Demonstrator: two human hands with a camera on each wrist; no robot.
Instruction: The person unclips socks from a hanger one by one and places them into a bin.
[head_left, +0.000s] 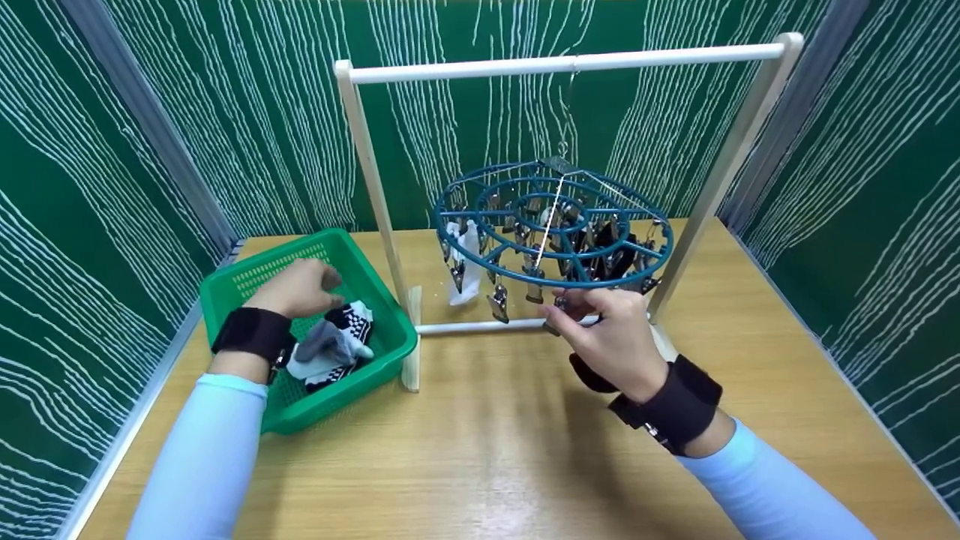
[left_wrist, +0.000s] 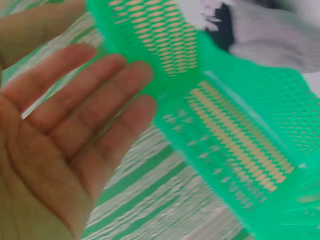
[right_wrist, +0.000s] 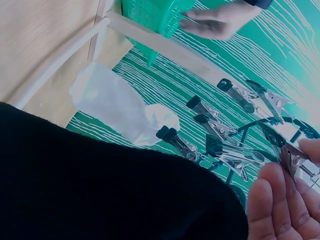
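Note:
My left hand (head_left: pixel 296 287) is above the green basket (head_left: pixel 375 379), its fingers loosely extended with nothing held, as the left wrist view also shows. Below it in the basket lie grey-and-white socks (head_left: pixel 326 352) and a black-and-white checkered sock (head_left: pixel 358 319). At the near edge of the round blue-green clip hanger (head_left: pixel 574 284), my right hand (head_left: pixel 611 330) pinches a metal clip (right_wrist: pixel 290 156) between thumb and fingers. Something white, like a sock (right_wrist: pixel 107 100), hangs from the hanger's left side. Black cloth (head_left: pixel 619 247) hangs on the right, partly behind the rings.
The hanger hangs by a hook from the white bar (head_left: pixel 465 70) of a wooden stand (head_left: pixel 367 165). A rounded black thing (head_left: pixel 592 375) shows beneath my right wrist; its upper part is hidden. Green walls with white lines surround the wooden table (head_left: pixel 465 465).

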